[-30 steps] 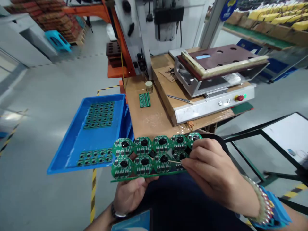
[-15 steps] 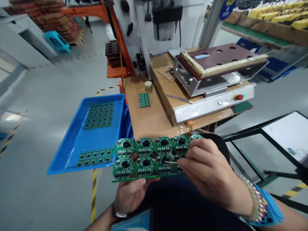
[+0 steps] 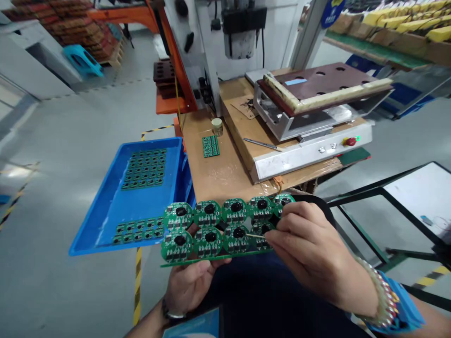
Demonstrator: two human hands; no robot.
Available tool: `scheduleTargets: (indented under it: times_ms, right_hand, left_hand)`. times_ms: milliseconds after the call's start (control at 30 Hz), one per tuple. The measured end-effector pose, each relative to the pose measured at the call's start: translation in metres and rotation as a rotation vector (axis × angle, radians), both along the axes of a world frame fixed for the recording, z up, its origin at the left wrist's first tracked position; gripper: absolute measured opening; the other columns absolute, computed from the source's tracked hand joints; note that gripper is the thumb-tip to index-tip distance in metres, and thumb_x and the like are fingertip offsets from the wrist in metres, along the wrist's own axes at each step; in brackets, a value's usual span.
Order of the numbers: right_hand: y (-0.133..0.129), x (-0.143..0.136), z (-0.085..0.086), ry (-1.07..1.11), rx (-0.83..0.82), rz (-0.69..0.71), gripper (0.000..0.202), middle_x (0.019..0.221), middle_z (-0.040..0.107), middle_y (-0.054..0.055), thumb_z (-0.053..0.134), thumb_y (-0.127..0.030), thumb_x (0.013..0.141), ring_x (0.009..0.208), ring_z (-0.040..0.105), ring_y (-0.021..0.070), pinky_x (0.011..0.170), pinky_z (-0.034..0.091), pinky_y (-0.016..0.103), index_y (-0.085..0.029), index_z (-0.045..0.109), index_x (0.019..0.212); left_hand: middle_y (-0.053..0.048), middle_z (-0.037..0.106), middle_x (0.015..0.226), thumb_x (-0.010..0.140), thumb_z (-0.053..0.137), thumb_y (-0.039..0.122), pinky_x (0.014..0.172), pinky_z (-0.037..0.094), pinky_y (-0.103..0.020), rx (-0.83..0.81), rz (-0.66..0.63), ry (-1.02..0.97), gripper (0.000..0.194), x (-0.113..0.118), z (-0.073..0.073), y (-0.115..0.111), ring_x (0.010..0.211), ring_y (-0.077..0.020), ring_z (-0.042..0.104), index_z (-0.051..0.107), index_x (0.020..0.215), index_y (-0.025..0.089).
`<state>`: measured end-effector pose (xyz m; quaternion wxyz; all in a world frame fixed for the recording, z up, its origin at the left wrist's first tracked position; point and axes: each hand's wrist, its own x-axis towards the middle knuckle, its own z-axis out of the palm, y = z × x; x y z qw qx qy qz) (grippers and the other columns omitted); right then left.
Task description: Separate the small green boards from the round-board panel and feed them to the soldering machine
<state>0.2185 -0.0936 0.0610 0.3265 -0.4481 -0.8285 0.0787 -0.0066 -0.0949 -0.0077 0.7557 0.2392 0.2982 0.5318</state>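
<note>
A green circuit board panel (image 3: 210, 247), made of two rows of round boards with black blobs, is held up in front of me. My left hand (image 3: 193, 284) grips its lower edge from below, thumb in front and the other fingers partly hidden behind. Between the thumb and fingers of my right hand (image 3: 305, 239) is a thin pale stick (image 3: 256, 236). Its tip points left, at the edge of the black blob on the third board of the lower row; whether it touches I cannot tell. The right hand covers the panel's right end.
Left of the bench, a blue tray (image 3: 92, 206) holds more board panels (image 3: 145, 168). On the brown bench (image 3: 225, 176) are a small panel (image 3: 211, 146), a lidded jar (image 3: 217, 126) and a pen-like tool (image 3: 262, 144). A machine with a red button (image 3: 350, 141) stands behind.
The panel has shifted slightly left. My right hand has moved a little right, and the stick's tip has drawn back from the middle of the black blob to its right edge.
</note>
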Motion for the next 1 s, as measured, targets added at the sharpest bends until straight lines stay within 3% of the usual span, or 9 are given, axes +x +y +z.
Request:
scheduleTargets:
  times_ms: [300, 1000]
  right_hand:
    - [0.0031, -0.0062, -0.0004, 0.019, 0.001, 0.034, 0.012, 0.068, 0.055, 0.004, 0.055, -0.007, 0.080, 0.081, 0.046, 0.0171, 0.072, 0.041, 0.032, -0.013, 0.065, 0.083]
    - [-0.0001, -0.0024, 0.0030, -0.012, -0.009, 0.018, 0.013, 0.068, 0.055, 0.004, 0.054, -0.008, 0.080, 0.083, 0.047, 0.0177, 0.073, 0.040, 0.033, -0.014, 0.064, 0.083]
  left_hand:
    - [0.005, 0.071, 0.107, 0.072, 0.064, 0.006, 0.073, 0.058, -0.032, -0.033, -0.043, -0.009, 0.057, -0.0032, -0.0012, -0.0018, 0.091, -0.0220, 0.067, 0.060, 0.115, 0.043]
    - [0.006, 0.072, 0.104, 0.069, 0.067, 0.007, 0.071, 0.059, -0.035, -0.055, 0.004, 0.009, 0.057, -0.0003, 0.0032, 0.0006, 0.088, -0.0230, 0.068, 0.062, 0.111, 0.045]
